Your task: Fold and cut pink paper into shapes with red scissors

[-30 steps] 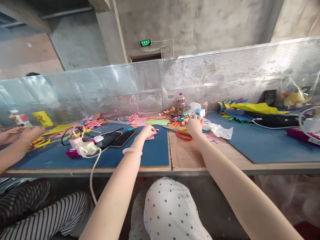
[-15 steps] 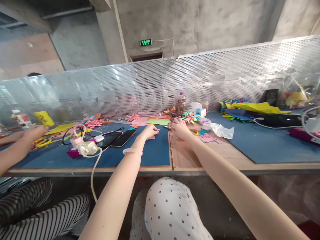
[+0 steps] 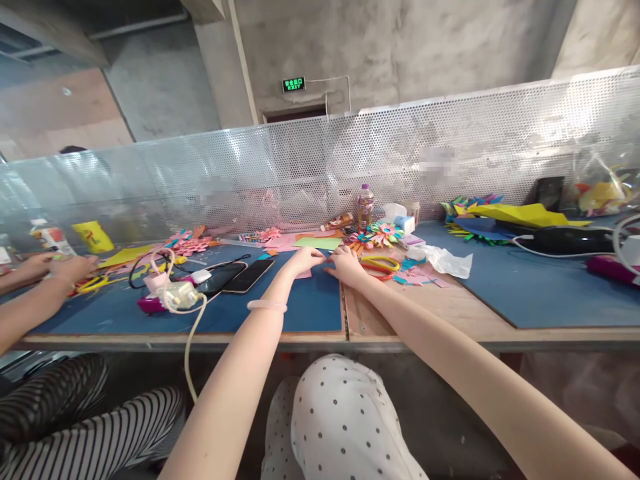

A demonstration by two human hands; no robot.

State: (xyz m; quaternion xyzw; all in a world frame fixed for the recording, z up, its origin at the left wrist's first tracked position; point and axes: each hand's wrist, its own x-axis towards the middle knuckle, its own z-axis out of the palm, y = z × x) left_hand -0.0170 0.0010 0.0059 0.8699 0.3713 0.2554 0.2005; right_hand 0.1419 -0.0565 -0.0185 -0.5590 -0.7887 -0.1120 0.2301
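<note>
My left hand (image 3: 306,260), a pale bracelet on its wrist, pinches a small piece of pink paper (image 3: 304,274) over the blue mat. Close to its right is my right hand (image 3: 346,265), with fingers apart and nothing visible in them; the fingertips reach toward the left hand. Scissors (image 3: 381,265) with yellow and red handles lie just right of the right hand, their blades hidden behind it. Beyond both hands are a green sheet of paper (image 3: 318,243) and other pink and orange sheets. A multicoloured paper flower (image 3: 384,235) stands behind the scissors.
Left of my hands are a black phone (image 3: 249,276) and a power strip (image 3: 150,305) with cables. A bottle (image 3: 365,205) and crumpled white tissue (image 3: 449,260) are to the right. A perforated metal screen (image 3: 300,173) borders the back. Another person's hands (image 3: 70,268) work at far left.
My right hand has let go of the scissors, which now rest beside it, and has moved slightly left and down toward my left hand. The left hand still pinches the pink paper.
</note>
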